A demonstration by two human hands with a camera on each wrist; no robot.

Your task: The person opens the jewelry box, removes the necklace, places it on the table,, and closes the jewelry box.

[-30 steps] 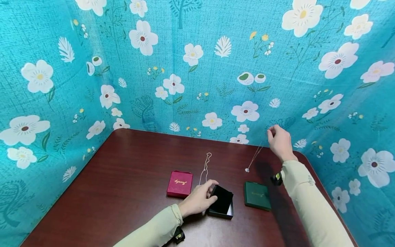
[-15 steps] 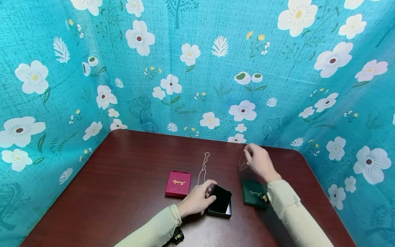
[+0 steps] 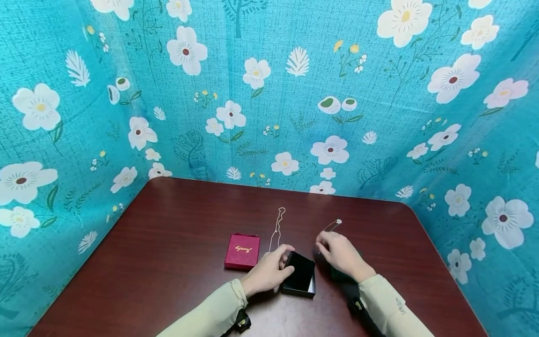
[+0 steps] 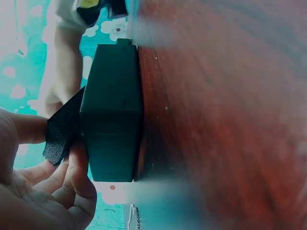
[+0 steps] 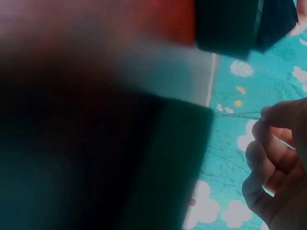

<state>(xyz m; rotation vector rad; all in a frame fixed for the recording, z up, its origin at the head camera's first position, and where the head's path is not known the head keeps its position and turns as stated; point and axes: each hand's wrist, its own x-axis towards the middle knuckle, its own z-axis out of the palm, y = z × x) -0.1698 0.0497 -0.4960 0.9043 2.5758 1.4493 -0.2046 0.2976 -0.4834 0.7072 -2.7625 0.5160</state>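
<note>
My left hand (image 3: 269, 271) pinches a black foam pad (image 3: 301, 270) between thumb and fingers. The pad sits tilted in a small dark jewelry box (image 3: 298, 294), one edge raised; the left wrist view shows the pad (image 4: 64, 127) leaning out of the box (image 4: 112, 105). Right of that box, above the table, my right hand (image 3: 343, 255) pinches the chain of a necklace (image 3: 334, 224) between thumb and index finger. Its round pale pendant (image 3: 338, 221) lies beyond the fingers, towards the table's back. The chain (image 5: 237, 115) shows thinly in the right wrist view.
A green jewelry box (image 3: 339, 276) lies under my right hand, mostly hidden by it. A dark pink jewelry box (image 3: 243, 252) lies left of my left hand. A second necklace (image 3: 278, 224) lies stretched out behind that hand. Floral cloth (image 3: 252, 117) hangs around the brown table (image 3: 185, 220).
My right hand has come down and left from the table's back right, bringing the necklace towards the dark box. My left hand keeps its hold on the foam pad.
</note>
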